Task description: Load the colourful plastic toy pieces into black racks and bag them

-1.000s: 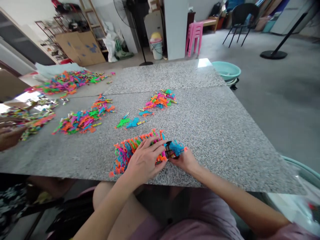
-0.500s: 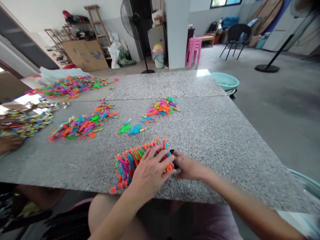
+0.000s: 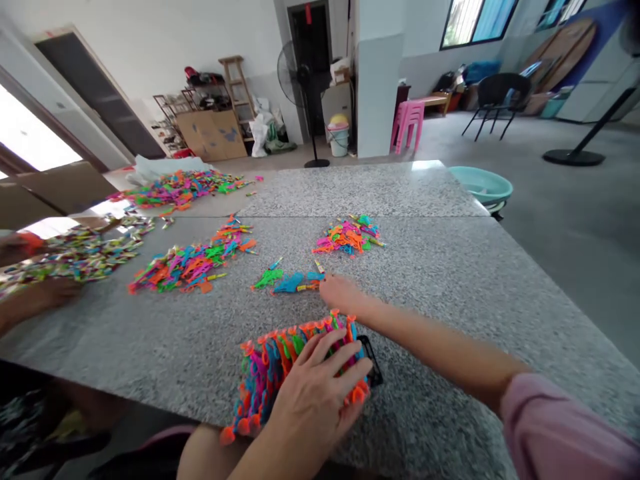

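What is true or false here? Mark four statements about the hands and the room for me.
1. The left hand lies on a row of multicoloured plastic pieces with orange ends. True.
2. The right hand holds the black plastic frame. False: it is at the flat blue plastic pieces.
3. The pink plastic stools are stacked. True.
4. The round turquoise plastic basin stands on the speckled grey stone table. False: it is off the table, beyond its right edge.

Head-worn view, facing forward and down, close above the speckled tabletop point(image 3: 450, 267), far wall point(image 3: 200, 40) beyond
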{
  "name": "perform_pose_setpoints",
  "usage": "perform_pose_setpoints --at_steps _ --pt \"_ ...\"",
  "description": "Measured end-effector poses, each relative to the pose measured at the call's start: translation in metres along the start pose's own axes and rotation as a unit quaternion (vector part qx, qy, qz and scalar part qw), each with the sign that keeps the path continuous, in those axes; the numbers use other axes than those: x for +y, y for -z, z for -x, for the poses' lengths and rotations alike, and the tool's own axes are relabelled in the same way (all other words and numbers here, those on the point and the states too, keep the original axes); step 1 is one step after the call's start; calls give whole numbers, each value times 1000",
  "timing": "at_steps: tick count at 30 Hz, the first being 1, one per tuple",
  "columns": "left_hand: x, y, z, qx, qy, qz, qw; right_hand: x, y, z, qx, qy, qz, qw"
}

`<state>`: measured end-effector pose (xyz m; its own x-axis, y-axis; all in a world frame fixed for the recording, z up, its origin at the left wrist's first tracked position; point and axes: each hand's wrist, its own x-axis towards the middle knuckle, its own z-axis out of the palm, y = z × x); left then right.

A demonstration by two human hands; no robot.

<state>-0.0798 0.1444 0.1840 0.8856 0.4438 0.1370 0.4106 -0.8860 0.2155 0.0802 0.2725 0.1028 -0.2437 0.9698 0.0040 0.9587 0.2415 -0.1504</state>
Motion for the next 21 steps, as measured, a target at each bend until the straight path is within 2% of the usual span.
perform_pose_setpoints --at_steps 3,5,8,10,13,15,16,18,21 --pt "-3 4 2 11 2 -5 1000 9 6 5 26 61 38 997" --pt "-2 5 2 16 4 -9 1000 19 10 -8 46 138 82 986" --pt "0 5 3 15 9 -11 1000 33 11 -32 -2 248 122 961" --pt "1 4 3 13 11 -11 1000 44 10 -36 -23 265 118 957" --pt "0 4 3 13 9 -12 1000 67 6 -10 3 189 41 981" --pt "0 4 3 14 6 -20 1000 79 2 26 36 86 -63 994" --pt "-1 4 2 14 4 -25 1000 82 0 47 43 33 -123 991" --pt "-2 4 1 17 -3 -37 999 80 -5 88 31 -47 -242 969" --pt "-3 3 0 20 -12 -47 999 60 -11 133 1 -105 -372 922"
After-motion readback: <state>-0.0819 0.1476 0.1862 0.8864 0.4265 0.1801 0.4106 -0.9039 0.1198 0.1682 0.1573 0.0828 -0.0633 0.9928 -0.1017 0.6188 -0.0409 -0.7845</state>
